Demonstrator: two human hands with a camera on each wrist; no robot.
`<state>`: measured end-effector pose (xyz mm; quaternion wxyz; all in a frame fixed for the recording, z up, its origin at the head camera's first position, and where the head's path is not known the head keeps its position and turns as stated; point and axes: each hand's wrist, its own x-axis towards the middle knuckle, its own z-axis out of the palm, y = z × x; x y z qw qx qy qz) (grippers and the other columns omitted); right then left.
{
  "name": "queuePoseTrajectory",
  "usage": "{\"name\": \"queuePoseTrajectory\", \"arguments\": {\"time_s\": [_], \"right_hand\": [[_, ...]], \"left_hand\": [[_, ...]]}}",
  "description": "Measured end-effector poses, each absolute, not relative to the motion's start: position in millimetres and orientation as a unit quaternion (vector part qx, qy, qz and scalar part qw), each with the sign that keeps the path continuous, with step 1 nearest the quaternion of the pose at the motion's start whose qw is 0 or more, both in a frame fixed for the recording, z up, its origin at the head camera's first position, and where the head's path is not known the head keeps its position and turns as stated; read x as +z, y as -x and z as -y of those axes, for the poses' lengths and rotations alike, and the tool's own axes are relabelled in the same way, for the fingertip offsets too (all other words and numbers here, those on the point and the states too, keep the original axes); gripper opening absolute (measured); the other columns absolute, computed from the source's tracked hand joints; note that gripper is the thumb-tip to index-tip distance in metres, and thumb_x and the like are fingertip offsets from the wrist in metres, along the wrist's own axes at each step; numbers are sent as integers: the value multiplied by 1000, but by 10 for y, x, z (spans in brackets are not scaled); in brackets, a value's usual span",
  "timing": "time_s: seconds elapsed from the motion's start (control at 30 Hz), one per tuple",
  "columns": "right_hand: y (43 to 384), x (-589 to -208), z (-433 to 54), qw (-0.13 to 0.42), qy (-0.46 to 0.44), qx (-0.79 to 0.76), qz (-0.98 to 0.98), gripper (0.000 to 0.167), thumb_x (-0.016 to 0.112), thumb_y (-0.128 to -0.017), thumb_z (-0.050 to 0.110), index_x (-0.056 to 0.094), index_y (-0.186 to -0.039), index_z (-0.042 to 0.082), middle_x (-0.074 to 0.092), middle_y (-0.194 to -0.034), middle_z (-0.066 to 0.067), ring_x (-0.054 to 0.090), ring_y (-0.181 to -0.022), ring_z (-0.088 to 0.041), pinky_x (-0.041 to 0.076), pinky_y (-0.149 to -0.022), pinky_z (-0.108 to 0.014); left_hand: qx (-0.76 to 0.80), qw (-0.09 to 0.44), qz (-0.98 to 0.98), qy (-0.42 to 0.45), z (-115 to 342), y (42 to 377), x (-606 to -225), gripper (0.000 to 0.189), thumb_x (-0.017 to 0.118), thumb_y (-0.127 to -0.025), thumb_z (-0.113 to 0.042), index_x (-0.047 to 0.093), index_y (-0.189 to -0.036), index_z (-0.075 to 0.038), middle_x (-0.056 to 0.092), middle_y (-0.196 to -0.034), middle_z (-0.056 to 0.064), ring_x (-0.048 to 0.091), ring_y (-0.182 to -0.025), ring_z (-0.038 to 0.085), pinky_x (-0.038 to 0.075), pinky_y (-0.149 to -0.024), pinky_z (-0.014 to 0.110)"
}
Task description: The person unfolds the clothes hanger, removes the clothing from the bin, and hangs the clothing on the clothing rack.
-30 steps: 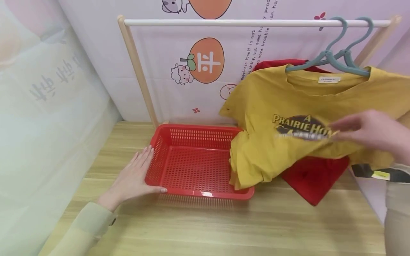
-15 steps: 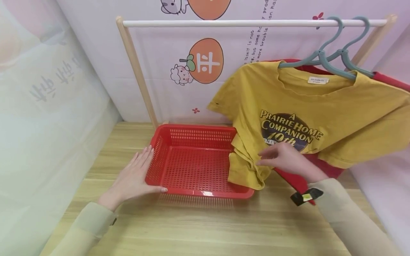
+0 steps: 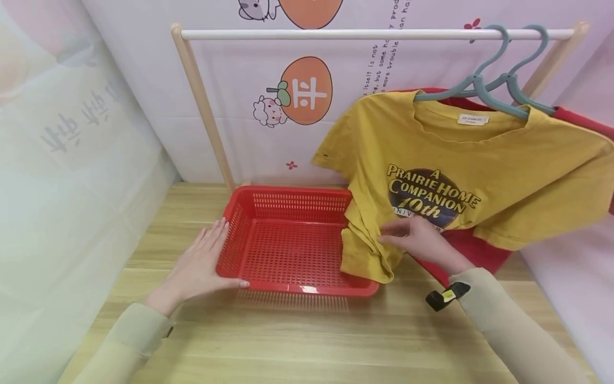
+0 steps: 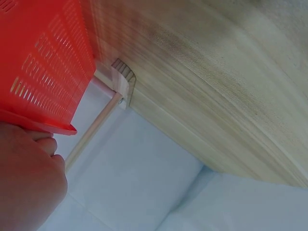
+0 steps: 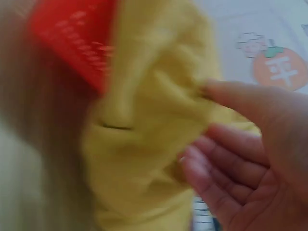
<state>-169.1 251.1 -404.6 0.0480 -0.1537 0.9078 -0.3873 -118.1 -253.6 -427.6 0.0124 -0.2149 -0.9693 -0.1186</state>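
Observation:
A red plastic basket [image 3: 307,289] with slotted walls stands on the wooden tabletop. My left hand [image 3: 196,272] rests on its left side, fingers straight along the rim and thumb on the front rim; the left wrist view shows that hand [image 4: 29,178] beside the basket wall [image 4: 43,72]. A yellow T-shirt [image 3: 355,154] with a dark printed logo hangs from a blue-green hanger [image 3: 499,104]. Its lower left part drapes bunched over the basket's right end. At this bunched cloth [image 5: 144,144], my right hand [image 5: 250,159] has its fingertips, with thumb and index finger apart.
A clothes rack with a white rail [image 3: 336,34] and wooden posts [image 3: 206,106] spans the back. Behind the yellow shirt hangs a red garment [image 3: 472,248] beside a second hanger [image 3: 530,101]. A printed cloth [image 3: 216,144] covers the back wall.
My right hand has come leftward from the shirt's right side to the bunched cloth by the basket. The shirt has swung slightly left and its print shows more fully. My left hand stays put.

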Motion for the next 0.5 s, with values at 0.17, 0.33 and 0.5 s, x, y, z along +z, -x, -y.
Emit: {"name": "queuePoseTrajectory", "arguments": {"time_s": [0.17, 0.33, 0.5], "right_hand": [[1694, -4122, -2531, 36, 129, -404, -905, 30, 75, -95, 31, 78, -108, 4, 76, -97, -7, 70, -79, -20, 59, -67, -34], [1699, -3804, -2818, -17, 29, -481, -876, 37, 70, -98, 39, 73, -115, 7, 74, -94, -2, 69, -80, -18, 56, -71, -28], [1660, -3283, -3215, -158, -51, -740, -652, 17, 79, -91, 12, 77, -103, 0, 75, -86, -4, 69, -66, -15, 58, -64, -23]], "left_hand": [[-113, 14, 969, 218, 2539, 1179, -4282, 139, 60, -71, -90, 11, -160, 4, 8, -168, 19, 6, -154, 30, 9, -123, 50], [-114, 13, 969, 219, 2537, 1178, -4289, 139, 60, -71, -90, 11, -160, 4, 8, -168, 19, 6, -154, 31, 9, -123, 50], [-119, 14, 969, 218, 2539, 1179, -4291, 139, 61, -71, -90, 12, -160, 4, 9, -168, 19, 7, -154, 32, 10, -123, 50]]}}
